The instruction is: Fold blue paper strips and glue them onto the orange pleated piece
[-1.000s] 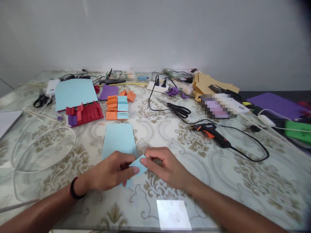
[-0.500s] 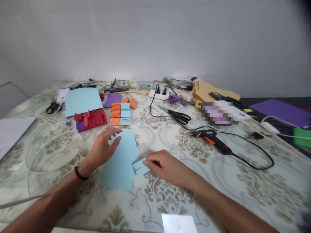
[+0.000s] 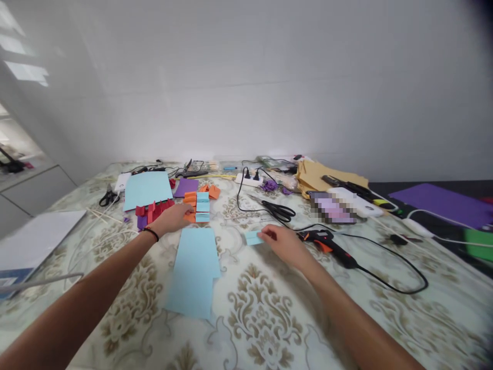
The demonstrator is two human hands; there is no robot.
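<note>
My right hand (image 3: 283, 245) grips a small light-blue paper piece (image 3: 252, 238) between thumb and fingers, above the patterned surface (image 3: 265, 318). My left hand (image 3: 172, 220) is at the folded orange paper strips (image 3: 190, 198), beside the folded light-blue paper strips (image 3: 202, 205); I cannot tell whether it grips them. The black-and-orange glue gun (image 3: 336, 251) lies right of my right hand.

Sheet (image 3: 194, 272) before paper strips (image 3: 202, 205)
</note>
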